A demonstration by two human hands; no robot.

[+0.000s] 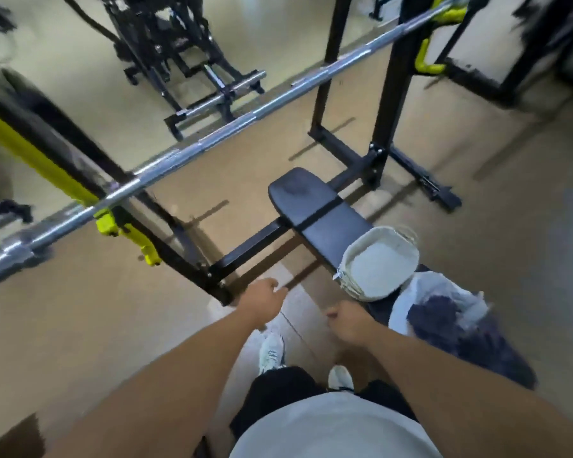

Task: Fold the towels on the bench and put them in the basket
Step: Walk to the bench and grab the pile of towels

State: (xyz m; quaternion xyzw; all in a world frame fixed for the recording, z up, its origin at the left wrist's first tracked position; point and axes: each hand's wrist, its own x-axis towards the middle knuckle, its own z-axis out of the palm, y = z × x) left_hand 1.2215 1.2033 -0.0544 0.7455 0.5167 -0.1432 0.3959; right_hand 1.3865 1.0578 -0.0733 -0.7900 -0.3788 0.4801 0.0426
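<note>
A black padded bench point(315, 206) runs from the middle of the view toward the lower right. On it stands a pale woven basket point(407, 249) with nothing visible inside. Behind the basket, at the bench's near end, lies a heap of towels: a white one point(420, 292) and a dark blue one point(460, 332), both crumpled. My left hand point(262, 300) hangs over the floor left of the bench, fingers loosely curled, holding nothing. My right hand point(348, 320) is just left of the towels, fingers curled, with nothing seen in it.
A steel barbell point(212, 140) crosses the view diagonally on a black rack with yellow hooks point(126, 231). The rack's uprights point(394, 94) and floor bars stand beyond the bench. More gym machines point(179, 44) stand at the back. My white shoes point(272, 352) are on the tan floor.
</note>
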